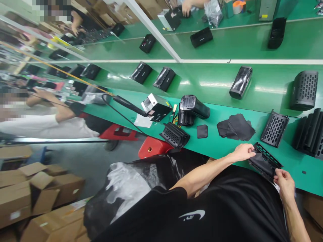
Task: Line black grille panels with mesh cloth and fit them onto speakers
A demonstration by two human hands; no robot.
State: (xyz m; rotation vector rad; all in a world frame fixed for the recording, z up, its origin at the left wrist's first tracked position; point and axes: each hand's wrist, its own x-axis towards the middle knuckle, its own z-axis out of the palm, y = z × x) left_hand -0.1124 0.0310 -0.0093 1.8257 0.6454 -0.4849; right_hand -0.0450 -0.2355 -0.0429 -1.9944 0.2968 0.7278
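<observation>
Between my two hands, close to my body at the bench edge, is a black slotted plastic cover [267, 160], its hollow side towards me. My left hand [243, 152] pinches its left end, and my right hand [284, 179] grips the lower right end. A dark sheet seems to lie inside the cover. Just beyond, a pile of thin black sheets [236, 127] rests on the green bench. Another slotted cover [275, 128] lies to its right, with a stack of such covers [310, 134] further right.
A conveyor [209, 79] carrying several black housings runs behind the bench. An electric screwdriver [130, 105] hangs by a silver-and-black box [156, 107]. A red stool [152, 148], a black plastic bag [126, 191] and cardboard boxes [42, 181] stand left. Co-workers sit left and across.
</observation>
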